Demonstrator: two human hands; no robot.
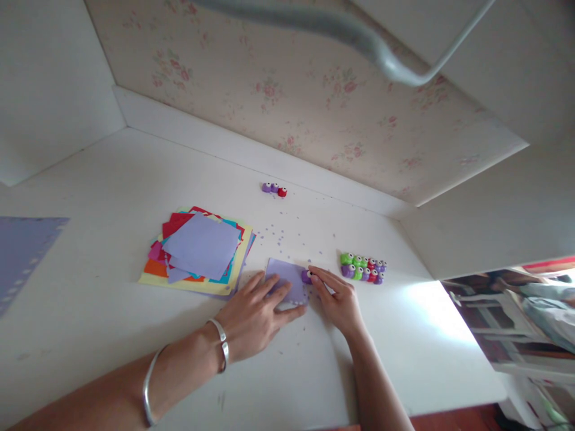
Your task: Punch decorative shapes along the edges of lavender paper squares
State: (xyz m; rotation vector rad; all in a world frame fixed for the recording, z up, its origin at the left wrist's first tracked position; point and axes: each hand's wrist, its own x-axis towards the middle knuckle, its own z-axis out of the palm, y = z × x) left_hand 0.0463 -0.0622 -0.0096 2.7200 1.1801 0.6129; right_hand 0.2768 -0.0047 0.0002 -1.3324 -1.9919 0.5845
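A small sheet of purple paper [287, 276] lies flat on the white desk, with notches along its lower edge. My left hand [254, 314] rests on it, fingers spread and pressing it down. At the sheet's right edge, my right hand [336, 298] grips a small purple craft punch [306, 276] with a white eye-like button on top. The thumb and fingers hide part of the punch, so I cannot tell how far the paper goes into it. Tiny purple paper bits [279, 238] are scattered around the sheet and farther back.
Left of the sheet is a pile of coloured papers [204, 245]. Two rows of green, red and purple punches [363, 269] stand at the right, and three more punches [274, 189] sit near the wall. A larger purple sheet [27, 251] with notched edges lies far left.
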